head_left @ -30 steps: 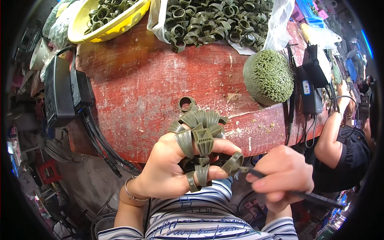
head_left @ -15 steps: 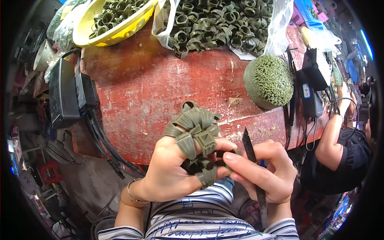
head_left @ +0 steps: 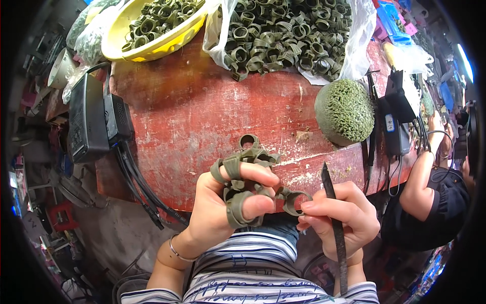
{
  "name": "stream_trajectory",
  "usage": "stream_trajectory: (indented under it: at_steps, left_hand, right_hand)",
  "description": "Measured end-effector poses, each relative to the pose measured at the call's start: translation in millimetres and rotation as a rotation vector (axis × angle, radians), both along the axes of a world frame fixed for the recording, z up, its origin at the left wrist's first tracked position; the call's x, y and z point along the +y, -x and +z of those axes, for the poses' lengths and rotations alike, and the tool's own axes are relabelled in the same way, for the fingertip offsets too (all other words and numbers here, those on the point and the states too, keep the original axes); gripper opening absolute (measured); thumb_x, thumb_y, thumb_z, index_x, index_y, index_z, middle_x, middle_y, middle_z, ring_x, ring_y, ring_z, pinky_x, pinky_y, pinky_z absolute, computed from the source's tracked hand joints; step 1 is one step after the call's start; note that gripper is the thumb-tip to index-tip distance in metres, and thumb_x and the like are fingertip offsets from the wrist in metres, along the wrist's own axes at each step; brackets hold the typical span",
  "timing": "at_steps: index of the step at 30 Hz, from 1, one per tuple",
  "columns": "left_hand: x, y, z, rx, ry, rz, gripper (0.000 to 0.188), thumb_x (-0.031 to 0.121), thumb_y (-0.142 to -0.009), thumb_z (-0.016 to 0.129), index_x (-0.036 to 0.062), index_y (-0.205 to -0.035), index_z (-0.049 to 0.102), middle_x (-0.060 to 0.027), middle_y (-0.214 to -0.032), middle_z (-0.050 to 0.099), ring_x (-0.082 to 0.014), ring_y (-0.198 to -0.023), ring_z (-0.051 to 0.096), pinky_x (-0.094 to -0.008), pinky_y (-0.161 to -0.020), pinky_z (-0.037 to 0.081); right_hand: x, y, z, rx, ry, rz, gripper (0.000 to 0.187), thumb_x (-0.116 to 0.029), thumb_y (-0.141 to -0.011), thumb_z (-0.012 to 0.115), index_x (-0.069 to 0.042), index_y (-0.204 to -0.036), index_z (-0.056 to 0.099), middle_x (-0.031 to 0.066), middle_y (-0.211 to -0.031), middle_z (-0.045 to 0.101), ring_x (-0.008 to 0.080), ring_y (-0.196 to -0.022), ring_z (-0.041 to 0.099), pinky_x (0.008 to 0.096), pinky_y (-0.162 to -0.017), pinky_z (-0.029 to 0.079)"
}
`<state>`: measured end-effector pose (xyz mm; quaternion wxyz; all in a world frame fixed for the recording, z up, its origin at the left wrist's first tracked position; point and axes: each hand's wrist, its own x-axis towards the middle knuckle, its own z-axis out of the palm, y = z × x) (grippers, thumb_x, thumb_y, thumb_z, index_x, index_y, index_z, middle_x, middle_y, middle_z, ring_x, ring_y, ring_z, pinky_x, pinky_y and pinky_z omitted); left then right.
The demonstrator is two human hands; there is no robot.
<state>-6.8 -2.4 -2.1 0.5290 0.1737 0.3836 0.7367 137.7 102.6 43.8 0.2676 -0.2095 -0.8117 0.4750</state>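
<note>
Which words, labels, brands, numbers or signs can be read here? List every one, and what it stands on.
Striped shirt: blue script lettering, not copied out here.
Label on the right-hand black box: too small to read.
Green rings: no lettering visible.
Elsewhere: nothing I can read.

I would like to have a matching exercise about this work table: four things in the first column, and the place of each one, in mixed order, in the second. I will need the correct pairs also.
Things:
1. Yellow basin
2. Rough-topped green block
3. Dark pointed tool
4. Metal bracelet

Places:
A. Around the left wrist
B. On the right part of the red table
C. At the upper left of the picture, with small green rings inside
D. In the right hand

Pairs: 1-C, 2-B, 3-D, 4-A
</note>
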Motion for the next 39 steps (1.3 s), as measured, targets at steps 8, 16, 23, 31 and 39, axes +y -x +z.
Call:
stream_trajectory:
  at_steps: [8, 16, 23, 31, 39]
  left_hand:
    - [-3, -2, 2, 0.074, 0.019, -0.119, 0.046, 0.009, -0.067, 0.074, -0.0006, -0.108, 0.056, -0.0066, -0.099, 0.059, -0.0104, -0.084, 0.056, -0.0230, -0.077, 0.044]
    - [-4, -2, 5, 0.026, -0.022, -0.099, 0.036, 0.008, -0.072, 0.070, -0.0018, -0.103, 0.057, -0.0068, -0.093, 0.060, -0.0121, -0.085, 0.056, -0.0245, -0.074, 0.044]
    - [-6, 1, 10, -0.001, -0.034, -0.170, 0.035, 0.006, -0.073, 0.068, -0.0032, -0.104, 0.056, -0.0081, -0.095, 0.058, -0.0120, -0.083, 0.055, -0.0242, -0.071, 0.045]
    - [-10, -1, 11, -0.039, 0.016, -0.184, 0.034, 0.004, -0.073, 0.068, -0.0030, -0.105, 0.056, -0.0079, -0.095, 0.058, -0.0116, -0.080, 0.056, -0.0240, -0.069, 0.047]
    - [-5, -9, 21, -0.259, 0.127, -0.146, 0.036, 0.016, -0.068, 0.073, -0.0058, -0.091, 0.056, -0.0163, -0.083, 0.058, -0.0164, -0.062, 0.057, -0.0223, -0.049, 0.045]
  right_hand:
    - [-7, 8, -5, 0.131, 0.175, 0.022, 0.019, 0.006, -0.070, 0.066, 0.001, -0.089, 0.063, 0.0118, -0.076, 0.058, 0.0163, -0.065, 0.060, 0.0242, -0.053, 0.049]
    - [-13, 1, -7, 0.056, 0.141, -0.037, 0.019, 0.001, -0.075, 0.063, 0.004, -0.094, 0.060, 0.0125, -0.076, 0.061, 0.0157, -0.064, 0.062, 0.0240, -0.056, 0.051]
    - [-21, -9, -4, 0.317, 0.318, -0.033, 0.023, -0.013, -0.081, 0.060, 0.002, -0.098, 0.054, 0.0174, -0.071, 0.063, 0.0252, -0.058, 0.063, 0.0326, -0.053, 0.051]
    - [-18, 11, -10, 0.282, 0.131, -0.064, 0.034, -0.041, -0.085, 0.049, -0.008, -0.079, 0.050, 0.0024, -0.044, 0.056, 0.0118, -0.036, 0.053, 0.0189, -0.038, 0.040]
    - [-18, 14, -16, 0.293, 0.023, -0.053, 0.031, -0.037, -0.087, 0.048, -0.007, -0.081, 0.049, -0.0012, -0.042, 0.049, 0.0114, -0.036, 0.051, 0.0217, -0.035, 0.039]
